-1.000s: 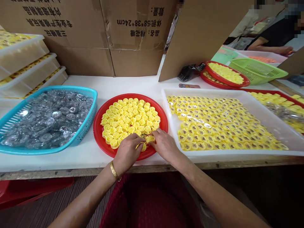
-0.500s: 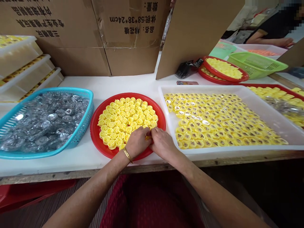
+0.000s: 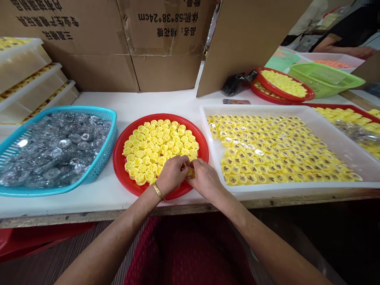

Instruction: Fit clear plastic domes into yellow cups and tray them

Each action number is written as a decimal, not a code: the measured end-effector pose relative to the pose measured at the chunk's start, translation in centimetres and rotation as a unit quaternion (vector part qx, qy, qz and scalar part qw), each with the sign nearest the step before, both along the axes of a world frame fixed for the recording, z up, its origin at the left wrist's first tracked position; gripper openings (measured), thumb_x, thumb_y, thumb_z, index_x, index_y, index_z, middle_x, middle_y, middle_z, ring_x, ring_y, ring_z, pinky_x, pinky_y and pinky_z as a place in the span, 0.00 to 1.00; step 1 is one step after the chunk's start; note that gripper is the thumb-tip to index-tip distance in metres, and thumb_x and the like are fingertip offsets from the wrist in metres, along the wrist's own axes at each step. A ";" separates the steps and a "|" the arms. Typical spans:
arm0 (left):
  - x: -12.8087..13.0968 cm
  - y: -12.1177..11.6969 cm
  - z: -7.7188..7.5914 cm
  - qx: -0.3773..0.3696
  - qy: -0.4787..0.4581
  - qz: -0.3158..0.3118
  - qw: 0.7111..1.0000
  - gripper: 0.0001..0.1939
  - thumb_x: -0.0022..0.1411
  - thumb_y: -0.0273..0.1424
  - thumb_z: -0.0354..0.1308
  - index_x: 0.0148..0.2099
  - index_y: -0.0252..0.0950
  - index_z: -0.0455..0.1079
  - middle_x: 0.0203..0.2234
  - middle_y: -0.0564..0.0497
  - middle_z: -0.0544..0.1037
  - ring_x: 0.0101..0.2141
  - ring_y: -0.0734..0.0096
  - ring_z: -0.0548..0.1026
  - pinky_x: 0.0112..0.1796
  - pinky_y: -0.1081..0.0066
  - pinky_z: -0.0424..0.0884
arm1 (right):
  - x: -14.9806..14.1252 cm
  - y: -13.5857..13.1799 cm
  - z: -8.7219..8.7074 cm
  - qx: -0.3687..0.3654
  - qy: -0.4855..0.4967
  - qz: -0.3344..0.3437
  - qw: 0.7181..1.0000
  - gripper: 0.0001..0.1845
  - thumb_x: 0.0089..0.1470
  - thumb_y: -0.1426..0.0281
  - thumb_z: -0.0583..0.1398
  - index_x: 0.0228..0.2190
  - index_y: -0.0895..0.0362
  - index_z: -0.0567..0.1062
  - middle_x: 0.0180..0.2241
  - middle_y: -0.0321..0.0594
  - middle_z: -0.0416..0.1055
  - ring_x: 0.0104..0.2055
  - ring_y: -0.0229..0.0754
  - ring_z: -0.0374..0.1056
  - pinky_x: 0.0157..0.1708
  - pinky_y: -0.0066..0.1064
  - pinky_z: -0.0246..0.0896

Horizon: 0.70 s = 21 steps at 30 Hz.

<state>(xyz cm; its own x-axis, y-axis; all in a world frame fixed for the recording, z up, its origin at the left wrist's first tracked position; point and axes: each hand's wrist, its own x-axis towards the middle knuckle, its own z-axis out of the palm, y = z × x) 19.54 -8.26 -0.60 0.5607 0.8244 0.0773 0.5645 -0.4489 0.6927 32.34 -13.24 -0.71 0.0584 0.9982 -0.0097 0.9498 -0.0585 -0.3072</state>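
Over the right front of a round red tray (image 3: 118, 158), my left hand (image 3: 172, 174) and my right hand (image 3: 205, 177) meet with bent, pinching fingers. Between the fingertips is a small round yellow plastic cup (image 3: 191, 172), partly hidden by them. Many similar yellow cups (image 3: 150, 156) stand packed together on the red tray. To the right, a white rectangular tray (image 3: 216, 152) holds rows of yellow cups with dark-printed, shiny tops (image 3: 267, 154). On the left sits a blue basket (image 3: 102, 158) heaped with clear, shiny round plastic pieces (image 3: 65, 144).
Cardboard boxes (image 3: 166, 71) wall off the back. Stacked white bins (image 3: 32, 87) stand at the far left. Behind the white tray are a phone (image 3: 236, 101), a black object (image 3: 236, 84), red trays (image 3: 310, 94) and a green basket (image 3: 326, 77). Another person's arm (image 3: 341, 47) shows at upper right.
My fingertips have parted slightly, and more of the yellow cup shows between them. Both hands stay over the red tray's right front. The whole view has shifted a little.
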 end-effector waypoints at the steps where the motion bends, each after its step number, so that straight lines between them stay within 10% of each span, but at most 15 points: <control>1: -0.1 0.0 -0.1 0.003 0.007 0.002 1.000 0.08 0.53 0.21 0.51 0.30 0.36 0.69 0.23 0.54 0.71 0.26 0.72 0.68 0.31 0.72 0.64 | 0.0 -0.1 -0.2 0.008 0.007 -0.006 1.000 0.09 0.50 0.70 0.59 0.35 0.59 0.71 0.37 0.45 0.72 0.39 0.45 0.70 0.38 0.30 0.61; 12: -1.6 -0.1 -0.4 -0.038 -0.088 0.076 0.992 0.07 0.55 0.23 0.55 0.34 0.36 0.73 0.31 0.49 0.78 0.32 0.70 0.76 0.35 0.71 0.70 | 0.0 -0.7 -1.1 0.101 0.264 -0.091 0.955 0.12 0.50 0.65 0.62 0.36 0.57 0.70 0.36 0.41 0.75 0.33 0.41 0.71 0.36 0.33 0.65; 21: -3.7 -0.7 2.3 -0.021 -0.098 0.089 0.991 0.06 0.58 0.29 0.56 0.34 0.37 0.74 0.29 0.50 0.77 0.29 0.71 0.74 0.31 0.72 0.69 | -1.4 -0.8 -1.6 0.068 0.443 -0.075 0.891 0.14 0.50 0.62 0.61 0.38 0.55 0.69 0.30 0.37 0.73 0.29 0.39 0.70 0.30 0.31 0.68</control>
<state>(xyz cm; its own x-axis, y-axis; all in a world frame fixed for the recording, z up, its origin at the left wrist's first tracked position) 15.87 -8.98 1.66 0.3836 0.9138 0.1331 0.4856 -0.3222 0.8126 30.89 -14.04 -2.29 0.2203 0.9754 0.0026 0.3157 -0.0688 -0.9464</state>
